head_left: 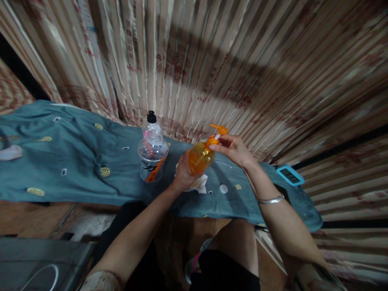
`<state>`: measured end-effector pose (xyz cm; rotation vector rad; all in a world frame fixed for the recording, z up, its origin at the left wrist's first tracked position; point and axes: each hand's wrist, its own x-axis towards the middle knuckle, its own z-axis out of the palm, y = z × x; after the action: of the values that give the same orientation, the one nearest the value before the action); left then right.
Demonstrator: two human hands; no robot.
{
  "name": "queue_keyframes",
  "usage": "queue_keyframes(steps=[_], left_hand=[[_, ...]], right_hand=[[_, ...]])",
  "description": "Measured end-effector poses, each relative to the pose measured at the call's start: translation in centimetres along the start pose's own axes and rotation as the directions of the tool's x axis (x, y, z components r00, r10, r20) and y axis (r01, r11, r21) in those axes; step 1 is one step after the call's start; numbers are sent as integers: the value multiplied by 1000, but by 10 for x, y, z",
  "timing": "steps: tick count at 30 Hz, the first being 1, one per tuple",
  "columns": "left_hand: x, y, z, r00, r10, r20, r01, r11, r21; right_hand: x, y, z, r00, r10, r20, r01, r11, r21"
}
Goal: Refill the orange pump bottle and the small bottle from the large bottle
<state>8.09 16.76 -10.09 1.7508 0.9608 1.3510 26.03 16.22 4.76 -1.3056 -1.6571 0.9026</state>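
My left hand (182, 171) is wrapped round the body of an orange pump bottle (200, 157), held just above the blue cloth (81, 165). My right hand (233, 148) pinches the bottle's neck just below the orange pump head (219, 129). A crumpled white cloth (198, 184) lies under my left hand. To the left stands a clear plastic jar (152, 158) with an orange piece at its side, and behind it a clear bottle with a black cap (151, 120).
The blue cloth covers a long low surface in front of a striped curtain (242, 60). A device in a light blue case (290, 175) lies at the cloth's right end. A pinkish object (10, 152) sits at far left. My knees are below.
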Motion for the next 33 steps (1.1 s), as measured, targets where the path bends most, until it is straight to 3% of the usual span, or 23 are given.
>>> queue_keyframes(steps=[10,21,26,29,33], left_hand=[[2,-3,2,1000,23,3,-23,1000,-4],[0,-12,7,999,49,-14,-49,999,3],[1,-11,5,998,58,-10,-58,998,10],[1,-13,4,999,50,-15,-50,999,4],[-1,-15,6,1000,20,-17,-20,1000,-1]], right_hand=[[-6,9,4,997,-28,-71,30,999,19],[-2,-9,-8,996,-4,84,7,1000,-30],[5,-11,-5,995,-1,99,12,993,-115],[4,-13,1,999,-16,46,26,978,-207],[-7,-15,14,987,-53,-149,-8,925,-380]])
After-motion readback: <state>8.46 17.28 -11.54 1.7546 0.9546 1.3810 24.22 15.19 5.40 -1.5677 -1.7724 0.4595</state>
